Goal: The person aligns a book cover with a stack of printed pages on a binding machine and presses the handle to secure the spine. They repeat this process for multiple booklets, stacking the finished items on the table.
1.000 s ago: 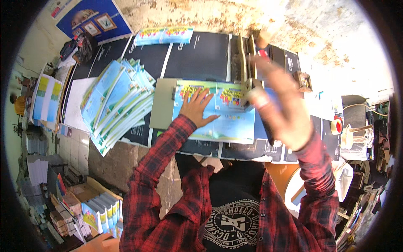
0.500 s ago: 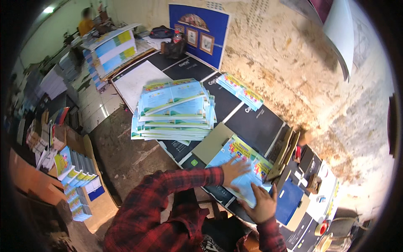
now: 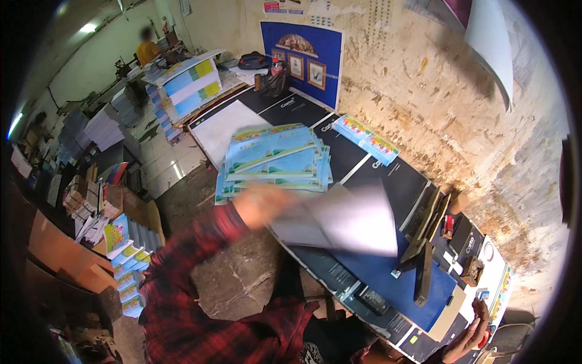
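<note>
Smeared by motion, my left hand (image 3: 264,205) is at the left edge of a pale, blurred paper sheet (image 3: 361,221) and seems to grip it. The sheet is raised and slanted over the blue board (image 3: 403,282). Just behind the hand lies a fanned stack of light-blue printed sheets (image 3: 273,151). At the lower right my right hand (image 3: 470,333) has its fingers stretched, with nothing visible in it. It is near a red tape roll (image 3: 484,340), partly hidden by the fingers.
A dark bar (image 3: 423,279) juts over the blue board from a wooden frame (image 3: 424,221). Another printed stack (image 3: 367,139) lies along the stained wall. A blue picture panel (image 3: 303,64) and a black bag (image 3: 276,82) stand at the back. Bundled prints (image 3: 127,267) are on the left.
My left hand has moved left and lifted the sheet off the board. My right hand has gone right, away from it. The bar now lies over the blue board, and the view has shifted.
</note>
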Demonstrator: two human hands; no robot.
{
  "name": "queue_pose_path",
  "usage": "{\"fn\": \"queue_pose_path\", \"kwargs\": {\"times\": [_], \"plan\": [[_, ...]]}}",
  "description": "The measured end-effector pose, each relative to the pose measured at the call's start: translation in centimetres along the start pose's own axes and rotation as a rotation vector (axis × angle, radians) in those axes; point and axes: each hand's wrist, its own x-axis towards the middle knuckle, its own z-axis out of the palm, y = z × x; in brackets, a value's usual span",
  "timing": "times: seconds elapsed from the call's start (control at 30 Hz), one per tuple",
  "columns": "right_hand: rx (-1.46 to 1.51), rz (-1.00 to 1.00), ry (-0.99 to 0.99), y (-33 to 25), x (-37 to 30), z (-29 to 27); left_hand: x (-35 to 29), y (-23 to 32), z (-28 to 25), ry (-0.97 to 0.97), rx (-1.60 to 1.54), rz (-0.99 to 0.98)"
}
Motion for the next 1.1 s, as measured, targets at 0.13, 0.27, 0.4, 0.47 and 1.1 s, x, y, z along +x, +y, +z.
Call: {"fn": "queue_pose_path", "kwargs": {"times": [0.13,0.27,0.4,0.47,1.1], "plan": [[0.181,0.248,-0.182,5.3,-3.3,-1.6,2.9,-1.9,-13.2,0.649,0.344,0.12],[0.255,0.268,-0.151,1.1,-4.2,0.2,6.5,-4.7,-18.0,0.949,0.587,0.201],[0.246,0.332,-0.317,0.1,-7.6,1.9,9.1,-12.9,-14.4,0.884,0.749,0.165],[0.294,0.437,-0.344,0.7,-11.0,3.0,10.0,-19.2,-9.1,0.787,0.721,0.08],[0.499,1.464,-0.067,-4.4,-15.8,9.1,29.7,-43.0,-1.3,0.003,0.164,-0.908]]}}
